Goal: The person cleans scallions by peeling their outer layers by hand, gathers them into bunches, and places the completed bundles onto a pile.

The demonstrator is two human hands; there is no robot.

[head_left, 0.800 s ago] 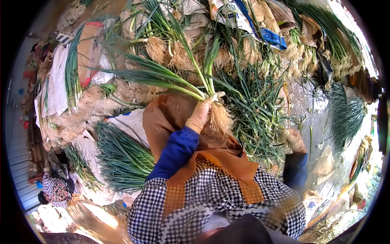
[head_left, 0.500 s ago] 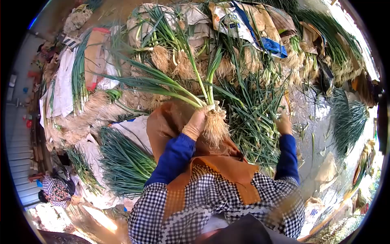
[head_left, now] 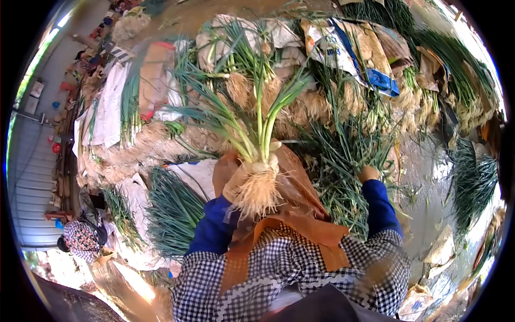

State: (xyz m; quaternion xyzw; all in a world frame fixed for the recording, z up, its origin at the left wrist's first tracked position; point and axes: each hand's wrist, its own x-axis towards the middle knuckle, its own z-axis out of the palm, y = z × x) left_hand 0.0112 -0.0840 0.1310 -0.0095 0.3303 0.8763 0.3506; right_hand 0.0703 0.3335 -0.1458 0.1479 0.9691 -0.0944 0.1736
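My left hand [head_left: 234,184] is closed around the base of a green onion clump [head_left: 263,126]. The clump stands nearly upright over my lap, its leaves fanned away from me and its pale, bushy roots [head_left: 256,192] hanging toward me. On the right, my right hand [head_left: 368,173] is at the edge of a heap of loose green onion leaves [head_left: 343,150]. Its fingers are largely hidden, so I cannot see whether anything is in them. An orange-brown apron [head_left: 292,172] covers my lap beneath the clump.
A bundle of green onions [head_left: 174,212] lies on my left. Rooted onions under sacks [head_left: 332,51] line the far side. Wet floor [head_left: 424,188] and another onion bundle [head_left: 475,174] are on the right. Another person [head_left: 83,236] is at the lower left.
The clump in my left hand has come closer to my body and turned, its leaves now more upright. My right hand has drawn back slightly toward me. The whole view has shifted.
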